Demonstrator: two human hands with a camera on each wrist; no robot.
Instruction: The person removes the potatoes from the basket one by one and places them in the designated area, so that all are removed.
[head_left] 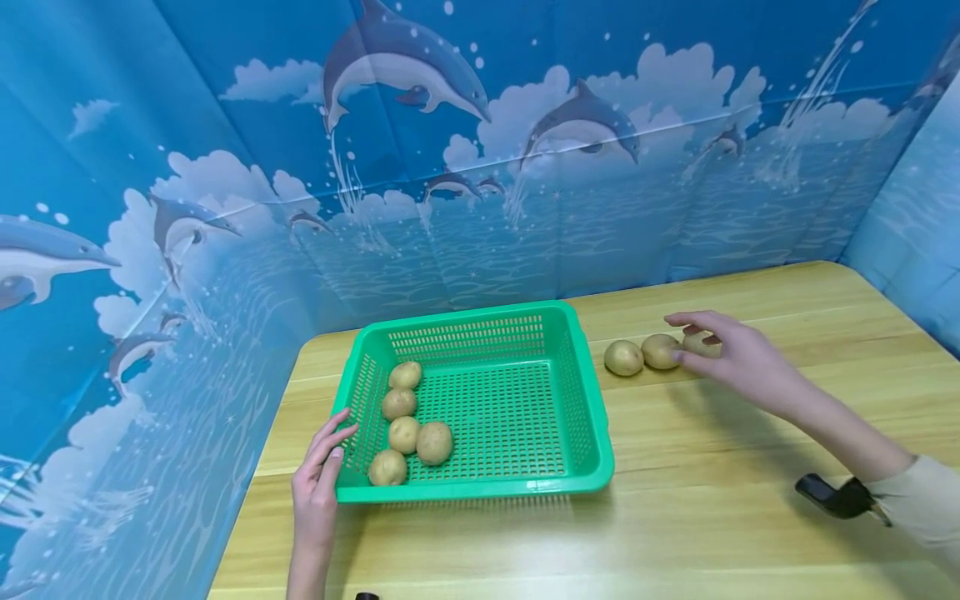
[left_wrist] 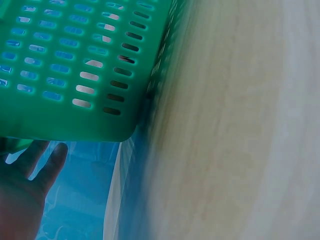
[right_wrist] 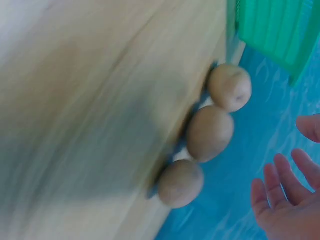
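A green plastic basket (head_left: 480,487) stands on the table with several potatoes (head_left: 435,443) along the left part of its floor. At its left rim rests my left hand (head_left: 318,475), fingers extended over the edge; the left wrist view shows two straight fingers (left_wrist: 54,162) beside the perforated wall. Right of the basket, three potatoes (right_wrist: 210,133) lie in a row on the table. My right hand (head_left: 731,354) is over the right end of this row, fingers spread and nothing gripped. It partly covers the farthest-right potato (head_left: 697,343) in the head view.
The wooden table (head_left: 675,500) has a blue dolphin-print curtain (head_left: 480,233) along its back and sides. A black object (head_left: 836,497) is at the right sleeve, and the tip of another black object (head_left: 367,596) shows at the bottom edge.
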